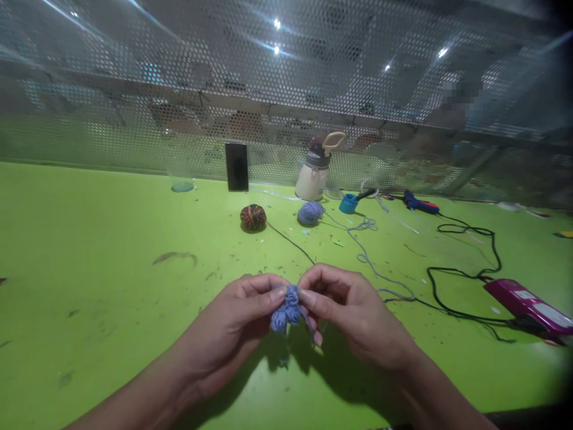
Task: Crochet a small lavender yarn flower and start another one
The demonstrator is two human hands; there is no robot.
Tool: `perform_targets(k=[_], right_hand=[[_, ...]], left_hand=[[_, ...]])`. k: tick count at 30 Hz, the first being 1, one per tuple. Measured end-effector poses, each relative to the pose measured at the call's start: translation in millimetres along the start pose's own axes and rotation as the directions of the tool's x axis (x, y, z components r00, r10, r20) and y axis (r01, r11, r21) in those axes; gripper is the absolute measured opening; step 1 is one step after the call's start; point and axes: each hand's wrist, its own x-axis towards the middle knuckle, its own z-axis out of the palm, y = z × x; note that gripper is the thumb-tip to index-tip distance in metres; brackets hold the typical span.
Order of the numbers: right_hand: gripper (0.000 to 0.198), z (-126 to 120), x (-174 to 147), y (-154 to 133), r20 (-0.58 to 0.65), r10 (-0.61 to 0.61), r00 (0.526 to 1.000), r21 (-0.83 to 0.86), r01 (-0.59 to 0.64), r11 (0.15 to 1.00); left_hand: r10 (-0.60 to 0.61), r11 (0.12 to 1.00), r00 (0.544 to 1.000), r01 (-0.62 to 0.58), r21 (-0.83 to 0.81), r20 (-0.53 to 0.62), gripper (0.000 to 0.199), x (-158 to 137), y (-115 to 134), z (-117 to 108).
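Between my two hands is a small blue-purple crocheted piece [286, 312] with several puffy lobes, held just above the green table. My left hand [248, 307] pinches its left side between thumb and fingers. On the other side, my right hand [342, 304] pinches the upper right edge, its lower fingers curled near a hanging strand. A ball of blue-purple yarn [310, 213] lies beyond the hands, with a loose strand looping to the right. To its left sits a dark multicoloured yarn ball [253, 218], whose strand runs toward my right hand.
Along a perforated metal screen [268, 71] stand a black phone [237, 167], a cream bottle [311, 178] and a clear cup [182, 184]. Right of them are a blue tape roll [348, 203], a blue glue gun [419, 203], black cords and a magenta device [528, 304].
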Motion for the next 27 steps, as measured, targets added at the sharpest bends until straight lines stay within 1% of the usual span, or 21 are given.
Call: perform_targets(k=[8,13,16,21,23,25,26,27], right_hand=[[0.027,2.2,2.4,2.2,-0.025,0.004,1.000,-0.006,-0.004,1.000],[0.030,4.2,1.9,2.0,-0.048,-0.023,0.999,-0.062,0.020,0.998],[0.032,5.6,0.9,1.2,-0.061,-0.047,0.997,-0.095,0.041,0.995],[0.023,3.8,-2.9,-4.4,-0.045,-0.080,0.996,-0.159,0.072,0.985],[0.018,-3.2,-2.9,-6.7,-0.056,-0.089,0.994,-0.231,0.074,0.970],[0.014,-15.7,-0.1,-6.8,-0.091,-0.125,0.988,-0.367,0.084,0.926],[0.013,-23.6,2.4,-5.6,-0.101,-0.157,0.982,-0.466,0.093,0.880],[0.013,-31.9,5.1,-3.6,-0.115,-0.201,0.973,-0.575,0.100,0.812]], left_hand=[[0.005,1.000,1.000,-0.006,-0.025,-0.016,0.018,0.2,1.4,-1.4],[-0.006,0.999,0.999,0.007,0.031,-0.044,0.012,1.7,4.9,-3.3],[-0.003,0.999,0.998,0.006,0.035,-0.063,0.010,3.3,6.1,-4.6],[0.018,1.000,0.996,-0.016,0.021,-0.089,0.008,3.2,4.2,-3.6],[0.016,1.000,0.994,-0.015,0.012,-0.105,0.007,1.8,3.4,-2.7],[0.017,1.000,0.989,-0.015,0.014,-0.145,0.005,0.4,3.4,-1.9],[0.020,1.000,0.986,-0.017,0.018,-0.166,0.005,-0.1,3.7,-1.7],[0.020,1.000,0.983,-0.016,0.021,-0.182,0.005,-0.4,4.1,-1.6]])
